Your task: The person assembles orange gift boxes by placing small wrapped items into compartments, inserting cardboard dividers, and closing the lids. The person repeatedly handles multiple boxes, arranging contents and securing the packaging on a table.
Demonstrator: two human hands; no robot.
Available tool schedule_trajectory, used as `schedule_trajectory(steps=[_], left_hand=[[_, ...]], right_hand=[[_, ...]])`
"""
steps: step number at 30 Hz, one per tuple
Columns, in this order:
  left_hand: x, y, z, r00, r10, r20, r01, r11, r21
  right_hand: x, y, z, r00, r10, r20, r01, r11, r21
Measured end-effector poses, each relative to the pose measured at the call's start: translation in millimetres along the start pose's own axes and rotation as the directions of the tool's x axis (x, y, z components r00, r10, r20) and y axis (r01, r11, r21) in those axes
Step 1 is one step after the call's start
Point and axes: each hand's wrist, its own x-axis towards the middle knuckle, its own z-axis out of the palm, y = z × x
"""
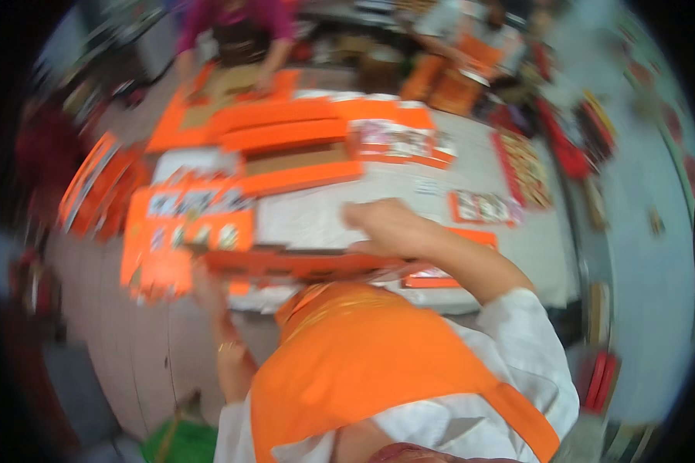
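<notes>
An orange cardboard carton (309, 265), seen along its long edge, stands upright close to my body. Its right end is in my right hand (390, 225), whose fingers bend over the top edge. My left hand (207, 284) is at the carton's left end, with its fingers blurred against the board. Just beyond lies an open, shallow orange box (297, 158) with a brown inside. To the left is a pile of flat orange printed cartons (185, 224).
Packed orange boxes (401, 131) stand beyond on the white-covered table (409, 181). A small packed tray (483, 207) and a long patterned pack (521, 166) lie to the right. Across the table, one person (235, 31) handles cardboard and another (463, 46) handles an orange box.
</notes>
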Motion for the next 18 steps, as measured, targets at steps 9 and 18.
schedule_trajectory(steps=[9,18], left_hand=[[23.0,2.2,17.5,0.915,-0.319,0.248,0.385,0.498,-0.777],[25.3,-38.8,31.2,0.991,0.058,0.118,-0.066,0.996,0.062]], right_hand=[[39.8,0.9,-2.7,0.880,-0.111,0.461,0.067,0.992,0.110],[62.1,17.5,26.1,0.845,-0.155,0.512,-0.075,0.914,0.399]])
